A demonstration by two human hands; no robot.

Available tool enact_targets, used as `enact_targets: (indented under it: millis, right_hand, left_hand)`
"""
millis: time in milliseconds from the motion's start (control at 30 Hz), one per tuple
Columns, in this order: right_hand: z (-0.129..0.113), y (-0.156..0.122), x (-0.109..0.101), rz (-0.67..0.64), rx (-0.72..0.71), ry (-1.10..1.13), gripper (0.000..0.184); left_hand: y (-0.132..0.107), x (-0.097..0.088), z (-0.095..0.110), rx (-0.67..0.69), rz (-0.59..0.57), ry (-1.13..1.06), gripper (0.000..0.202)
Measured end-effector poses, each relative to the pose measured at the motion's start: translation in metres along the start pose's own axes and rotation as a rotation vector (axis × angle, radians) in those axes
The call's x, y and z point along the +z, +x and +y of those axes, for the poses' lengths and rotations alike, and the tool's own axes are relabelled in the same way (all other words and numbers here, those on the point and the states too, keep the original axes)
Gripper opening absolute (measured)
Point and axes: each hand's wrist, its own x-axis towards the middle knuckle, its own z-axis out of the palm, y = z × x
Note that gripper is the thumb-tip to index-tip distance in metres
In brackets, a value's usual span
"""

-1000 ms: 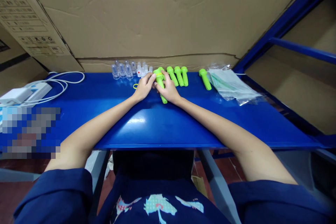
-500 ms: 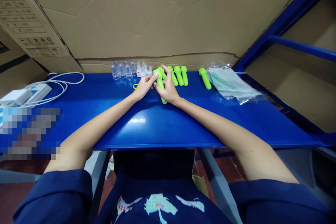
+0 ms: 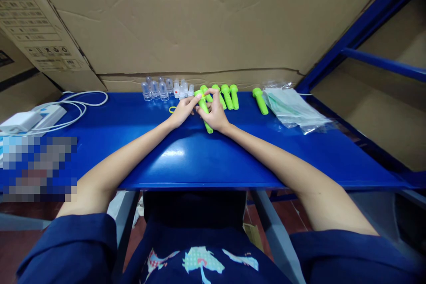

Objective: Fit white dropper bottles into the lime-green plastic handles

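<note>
A lime-green flashlight-shaped piece is held between both hands over the table, its wide head up and its narrow end pointing down toward me. My left hand is closed on the head, thumb pressed at its rim. My right hand wraps the body from the right, with its index finger bent over near the head. Behind my hands, several like green pieces lie in a row. A yellow-green ring lies just left of my left hand. Farther left stand several clear plastic domed pieces and small white-and-clear bottles.
Another green piece lies to the right, beside a clear plastic bag with pale green-white contents. White cables and a white power strip are at the left. Cardboard walls the back of the blue table.
My right index finger, raised and straighter before, is now bent down toward the head of the green piece. Both hands stay in nearly the same place.
</note>
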Motion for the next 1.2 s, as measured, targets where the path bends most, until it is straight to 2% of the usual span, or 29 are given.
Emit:
enact_targets:
  millis: [167, 367, 667, 833, 967, 1067, 1200]
  right_hand:
    - [-0.001, 0.001, -0.003, -0.008, 0.019, 0.007, 0.046]
    - [-0.002, 0.0, -0.003, -0.003, -0.014, -0.019, 0.043]
    - [0.0, -0.001, -0.002, 0.015, -0.041, -0.029, 0.04]
    - [0.003, 0.0, -0.005, -0.012, -0.087, -0.082, 0.038]
    - [0.002, 0.0, -0.006, -0.007, -0.147, -0.102, 0.032]
    - [0.001, -0.001, -0.005, -0.007, -0.075, -0.012, 0.035]
    - [0.0, -0.001, -0.003, -0.032, 0.011, 0.042, 0.039]
  left_hand:
    - [-0.001, 0.001, 0.0, -0.028, -0.008, -0.03, 0.04]
    - [0.0, 0.0, -0.002, -0.128, -0.002, -0.205, 0.024]
    - [-0.001, 0.008, 0.015, -0.295, 0.03, -0.448, 0.014]
    - [-0.002, 0.008, 0.021, -0.297, 0.017, -0.444, 0.014]
    - [-0.002, 0.008, 0.015, -0.275, 0.009, -0.449, 0.01]
    - [-0.002, 0.007, 0.007, -0.242, -0.032, -0.404, 0.013]
    - [-0.004, 0.005, 0.002, -0.276, -0.08, -0.368, 0.024]
